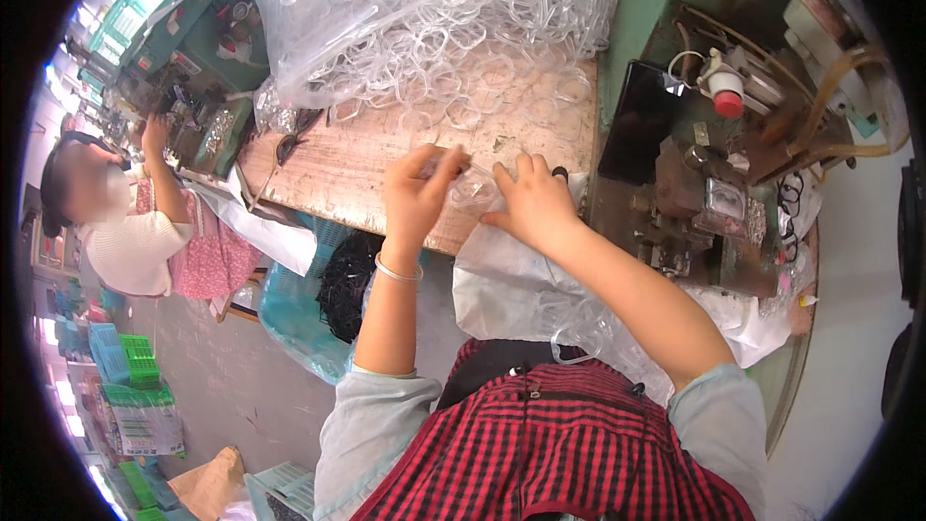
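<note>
At the desk point(333, 169), the left hand point(417, 191) curls half closed, hold too blurred to tell, a clear plastic piece point(473, 191) sits between the hands near the front edge, and the right hand point(536, 201) spreads loosely, grip unclear, left of a metal machine point(683, 178).

Left of a turquoise bag point(287, 328) holding black strips point(347, 285) stand green baskets point(141, 363).
</note>
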The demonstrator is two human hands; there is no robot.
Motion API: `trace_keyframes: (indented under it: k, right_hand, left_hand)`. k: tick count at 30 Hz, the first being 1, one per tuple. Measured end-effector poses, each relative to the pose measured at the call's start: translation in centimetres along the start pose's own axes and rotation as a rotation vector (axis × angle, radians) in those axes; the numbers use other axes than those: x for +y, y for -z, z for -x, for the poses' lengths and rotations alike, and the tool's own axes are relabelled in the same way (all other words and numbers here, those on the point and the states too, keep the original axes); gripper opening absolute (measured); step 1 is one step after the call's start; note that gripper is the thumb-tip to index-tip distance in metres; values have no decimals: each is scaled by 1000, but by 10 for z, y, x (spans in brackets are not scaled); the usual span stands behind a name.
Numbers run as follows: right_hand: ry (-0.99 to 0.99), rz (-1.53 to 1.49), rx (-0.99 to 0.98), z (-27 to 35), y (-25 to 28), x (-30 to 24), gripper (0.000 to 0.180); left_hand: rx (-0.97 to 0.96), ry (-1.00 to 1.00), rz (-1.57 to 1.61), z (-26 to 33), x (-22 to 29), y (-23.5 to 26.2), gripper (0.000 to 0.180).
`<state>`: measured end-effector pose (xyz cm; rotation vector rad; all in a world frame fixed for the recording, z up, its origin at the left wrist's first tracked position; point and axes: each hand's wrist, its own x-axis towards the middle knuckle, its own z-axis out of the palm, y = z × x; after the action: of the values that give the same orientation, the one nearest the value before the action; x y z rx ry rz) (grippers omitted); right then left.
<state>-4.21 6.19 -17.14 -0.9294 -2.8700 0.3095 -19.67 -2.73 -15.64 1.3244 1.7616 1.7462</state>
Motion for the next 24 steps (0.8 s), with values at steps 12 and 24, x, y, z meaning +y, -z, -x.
trace_keyframes:
  k: [12, 24]
  right_hand:
    - [-28, 423, -4, -9, -14, -9, 70]
    - [-385, -614, 106, -46, 41, -6, 87]
  left_hand:
    - [36, 182, 335, 0, 29, -30, 17]
    - [73, 242, 382, 11, -31, -42, 48]
